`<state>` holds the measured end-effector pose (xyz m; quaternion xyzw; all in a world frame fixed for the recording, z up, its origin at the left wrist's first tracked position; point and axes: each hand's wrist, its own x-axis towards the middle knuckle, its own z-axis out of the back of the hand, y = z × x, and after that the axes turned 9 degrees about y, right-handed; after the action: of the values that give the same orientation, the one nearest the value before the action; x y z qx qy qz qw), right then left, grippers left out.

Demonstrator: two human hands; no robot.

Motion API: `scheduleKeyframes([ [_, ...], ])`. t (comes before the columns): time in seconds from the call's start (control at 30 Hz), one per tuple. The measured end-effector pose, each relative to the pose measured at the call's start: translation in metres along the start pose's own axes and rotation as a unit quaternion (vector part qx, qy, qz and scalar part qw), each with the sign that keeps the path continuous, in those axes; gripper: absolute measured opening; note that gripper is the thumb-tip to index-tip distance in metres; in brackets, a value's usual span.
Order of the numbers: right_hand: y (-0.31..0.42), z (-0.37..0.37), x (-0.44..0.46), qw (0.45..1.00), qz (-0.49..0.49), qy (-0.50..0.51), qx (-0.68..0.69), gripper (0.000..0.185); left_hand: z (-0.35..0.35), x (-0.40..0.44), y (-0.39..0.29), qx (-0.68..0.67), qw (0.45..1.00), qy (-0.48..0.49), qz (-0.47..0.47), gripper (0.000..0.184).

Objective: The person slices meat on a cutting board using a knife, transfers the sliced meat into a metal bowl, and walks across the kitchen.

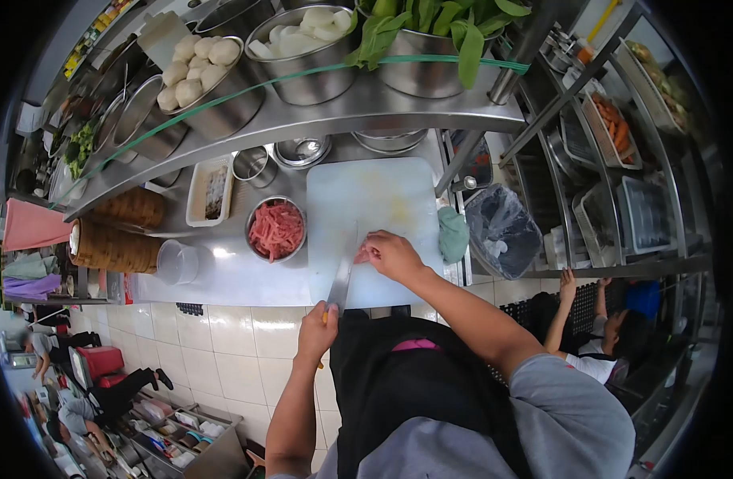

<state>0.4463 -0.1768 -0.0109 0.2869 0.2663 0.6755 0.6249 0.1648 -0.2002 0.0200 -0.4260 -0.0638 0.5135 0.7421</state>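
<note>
Gripping the knife (342, 281) by its yellow handle, the left hand (313, 339) sits at the near edge of the cutting board (370, 188) — the blade reaches away over the white surface, tip angled slightly right. Just right of that blade, the right hand (392, 255) has a small piece of meat (359, 257) pinched in its fingertips; the piece's long axis is hard to make out. Across the blade, past the board's left edge, the steel bowl (277, 231) of cut strips stands on the bench (223, 275). White board stretches beyond both hands towards the shelf (430, 113) — and a green cloth (453, 235) lies along its right edge, the lined bin (502, 231) farther out.
</note>
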Motion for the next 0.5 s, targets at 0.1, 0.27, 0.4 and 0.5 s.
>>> scheduleKeyframes([
  [0.1, 0.006, 0.009, -0.011, 0.996, 0.036, -0.066, 0.048, 0.006, 0.003, 0.000, -0.009, 0.023, 1.000, 0.012, -0.001, 0.034],
  [0.27, 0.001, 0.005, -0.025, 0.997, -0.054, -0.046, 0.018, 0.007, 0.002, 0.005, -0.007, 0.058, 0.998, 0.026, 0.001, 0.033],
  [0.4, -0.003, 0.000, -0.032, 0.995, -0.063, -0.079, 0.003, 0.008, 0.003, 0.009, -0.006, 0.077, 0.996, 0.044, 0.006, 0.033],
  [0.5, -0.002, 0.002, -0.033, 0.993, -0.049, -0.104, 0.004, 0.006, 0.006, 0.010, -0.008, 0.079, 0.996, 0.042, 0.002, 0.033],
])
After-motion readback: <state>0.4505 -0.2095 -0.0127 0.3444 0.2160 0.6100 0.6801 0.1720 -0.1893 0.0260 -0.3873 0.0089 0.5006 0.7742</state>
